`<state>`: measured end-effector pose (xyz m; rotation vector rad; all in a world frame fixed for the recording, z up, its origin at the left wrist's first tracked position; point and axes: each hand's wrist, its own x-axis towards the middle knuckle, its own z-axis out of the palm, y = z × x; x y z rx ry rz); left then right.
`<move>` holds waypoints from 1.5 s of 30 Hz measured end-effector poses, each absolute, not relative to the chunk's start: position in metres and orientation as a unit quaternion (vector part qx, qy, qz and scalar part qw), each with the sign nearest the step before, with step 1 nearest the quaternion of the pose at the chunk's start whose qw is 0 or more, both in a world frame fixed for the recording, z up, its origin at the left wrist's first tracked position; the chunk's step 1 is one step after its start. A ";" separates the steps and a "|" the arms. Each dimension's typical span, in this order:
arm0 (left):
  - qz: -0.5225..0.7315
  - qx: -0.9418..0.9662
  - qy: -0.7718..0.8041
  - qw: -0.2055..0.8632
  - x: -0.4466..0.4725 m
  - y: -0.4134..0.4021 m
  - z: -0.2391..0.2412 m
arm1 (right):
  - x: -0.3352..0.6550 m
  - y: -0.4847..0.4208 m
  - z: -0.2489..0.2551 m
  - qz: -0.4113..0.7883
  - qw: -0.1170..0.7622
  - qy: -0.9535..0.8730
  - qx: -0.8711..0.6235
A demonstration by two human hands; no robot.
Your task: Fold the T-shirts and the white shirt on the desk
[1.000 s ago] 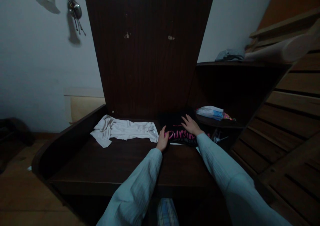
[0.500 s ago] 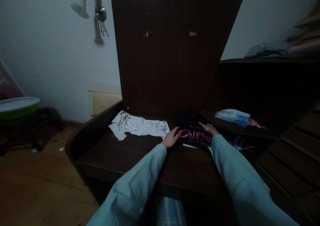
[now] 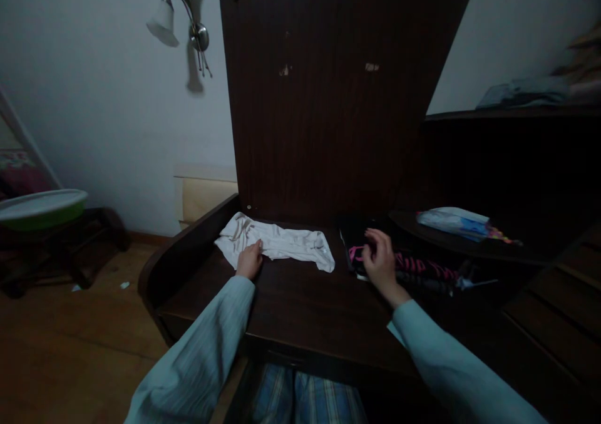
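Observation:
A crumpled white garment (image 3: 295,243) lies stretched sideways on the dark wooden desktop (image 3: 300,299). My left hand (image 3: 250,260) is at its near edge toward the left end, fingers curled in on the fabric; the fingertips are partly hidden. Farther right is a folded black garment (image 3: 422,270) with pink lettering. Over its left part hovers my right hand (image 3: 381,262), its fingers bent and apart, with nothing in them.
A plastic packet (image 3: 453,222) rests on a low curved shelf (image 3: 404,223) at the right. Folded cloth (image 3: 526,92) lies on the upper shelf. The desk's raised side edge (image 3: 188,242) bounds the left. A green-sided basin (image 3: 47,214) sits on a stool.
My left hand has left the black garment and moved left to the white one. My right hand has lifted off the black garment. The view has shifted slightly.

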<state>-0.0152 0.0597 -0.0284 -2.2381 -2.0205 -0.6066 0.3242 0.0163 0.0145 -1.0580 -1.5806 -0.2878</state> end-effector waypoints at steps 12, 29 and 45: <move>-0.219 -0.742 -0.634 -0.009 -0.004 0.033 -0.017 | 0.221 0.034 -0.043 0.003 0.389 -0.751 -0.533; -0.289 -0.736 -0.610 -0.053 0.013 0.011 -0.012 | 0.231 0.033 -0.028 0.248 0.559 -0.542 -0.577; -0.323 -0.749 -0.567 -0.115 0.026 0.002 -0.018 | 0.232 0.034 -0.028 0.476 0.646 -0.366 -0.471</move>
